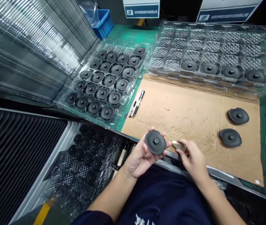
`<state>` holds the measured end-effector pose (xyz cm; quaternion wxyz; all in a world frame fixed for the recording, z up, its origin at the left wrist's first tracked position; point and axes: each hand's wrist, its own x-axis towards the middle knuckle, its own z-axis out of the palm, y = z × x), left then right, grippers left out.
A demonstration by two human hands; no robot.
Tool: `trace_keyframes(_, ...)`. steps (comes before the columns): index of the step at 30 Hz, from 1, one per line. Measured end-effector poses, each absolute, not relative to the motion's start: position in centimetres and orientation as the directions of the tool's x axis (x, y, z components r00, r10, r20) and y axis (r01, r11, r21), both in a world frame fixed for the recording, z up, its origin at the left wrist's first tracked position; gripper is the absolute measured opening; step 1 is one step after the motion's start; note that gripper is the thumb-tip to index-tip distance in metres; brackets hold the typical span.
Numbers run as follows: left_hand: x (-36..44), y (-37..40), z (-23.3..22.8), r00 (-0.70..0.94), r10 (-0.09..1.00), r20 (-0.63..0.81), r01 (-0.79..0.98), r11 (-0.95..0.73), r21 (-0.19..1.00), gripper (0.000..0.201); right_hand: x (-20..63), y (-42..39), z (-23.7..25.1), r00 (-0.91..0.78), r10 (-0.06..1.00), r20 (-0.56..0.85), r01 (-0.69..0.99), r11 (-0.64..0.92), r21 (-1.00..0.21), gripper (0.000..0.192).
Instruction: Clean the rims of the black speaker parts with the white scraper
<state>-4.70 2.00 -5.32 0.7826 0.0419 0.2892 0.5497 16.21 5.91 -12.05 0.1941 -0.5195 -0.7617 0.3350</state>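
Note:
My left hand [144,153] grips a rounded black plastic disc [155,142] by its edges, its small raised centre hub facing up. It hovers over the near edge of the brown cardboard sheet [184,109]. Just right of it, my right hand [192,157] pinches a small flat cream-coloured piece [178,145]; whether it is a pad or a block I cannot tell. The piece is close to the disc but apart from it. Two similar discs, an upper one [238,116] and a lower one [230,137], lie at the cardboard's right side.
A clear tray [121,114] of black discs stands on the left. Stacked clear trays [208,73] at the back hold several discs in the front row. A cutter and pen [137,103] lie at the cardboard's left edge. Another disc-filled tray [76,170] sits lower left. A blue bin [103,23] stands behind.

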Motion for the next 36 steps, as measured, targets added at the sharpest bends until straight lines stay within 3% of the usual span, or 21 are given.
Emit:
trace_keyframes(4, -4.1, 2.7, -4.6, 0.184, 0.888, -0.422, -0.795, 0.386, 0.467, 0.063, 16.8, 7.2, -9.1, -0.444, 0.888, -0.120, 0.605, 0.198, -0.771, 0.022)
trace_keyframes(7, -3.0, 2.9, -4.3, 0.155, 0.880, -0.449, -0.758, 0.398, 0.518, 0.070, 16.3, 8.0, -5.0, -0.340, 0.937, -0.079, 0.531, 0.122, -0.839, 0.023)
trace_keyframes(10, -1.8, 2.8, -4.3, 0.128, 0.871, -0.474, -0.733, 0.405, 0.547, 0.068, 14.4, 7.6, -1.2, -0.293, 0.947, 0.129, 0.446, 0.255, -0.858, 0.027)
trace_keyframes(13, -1.1, 2.5, -4.1, 0.111, 0.869, -0.482, -0.708, 0.409, 0.575, 0.060, 13.0, 6.8, 0.8, -0.464, 0.865, 0.190, 0.365, 0.382, -0.849, 0.027)
trace_keyframes(17, -0.9, 2.3, -3.7, 0.078, 0.876, -0.475, -0.694, 0.390, 0.606, 0.057, 12.6, 7.0, 1.4, -0.622, 0.781, 0.065, 0.392, 0.382, -0.837, 0.020)
trace_keyframes(20, -1.0, 2.1, -3.3, 0.095, 0.893, -0.439, -0.673, 0.383, 0.633, 0.061, 12.7, 6.5, 1.3, -0.491, 0.836, 0.245, 0.366, 0.453, -0.813, 0.026)
trace_keyframes(22, -1.2, 2.0, -3.0, 0.108, 0.907, -0.407, -0.670, 0.369, 0.644, 0.066, 13.1, 5.8, 1.4, -0.497, 0.824, 0.272, 0.295, 0.455, -0.840, 0.030)
trace_keyframes(26, -1.3, 1.6, -2.7, 0.103, 0.903, -0.417, -0.685, 0.368, 0.628, 0.062, 13.5, 5.4, 1.9, -0.633, 0.766, 0.116, 0.302, 0.382, -0.873, 0.021)
trace_keyframes(29, -0.9, 1.3, -2.6, 0.120, 0.894, -0.431, -0.687, 0.388, 0.614, 0.062, 13.0, 5.9, 1.8, -0.490, 0.832, 0.259, 0.347, 0.459, -0.818, 0.022)
trace_keyframes(31, -0.9, 1.2, -2.5, 0.128, 0.890, -0.438, -0.683, 0.399, 0.612, 0.062, 13.0, 5.9, 1.5, -0.500, 0.791, 0.351, 0.276, 0.530, -0.802, 0.027)
trace_keyframes(33, -1.1, 1.1, -2.5, 0.128, 0.883, -0.452, -0.680, 0.410, 0.608, 0.061, 13.8, 5.5, 1.4, -0.622, 0.721, 0.306, 0.207, 0.529, -0.823, 0.027)
trace_keyframes(36, -1.1, 1.0, -2.5, 0.152, 0.859, -0.488, -0.674, 0.451, 0.585, 0.062, 15.6, 4.9, 1.7, -0.645, 0.758, 0.094, 0.400, 0.440, -0.804, 0.020)
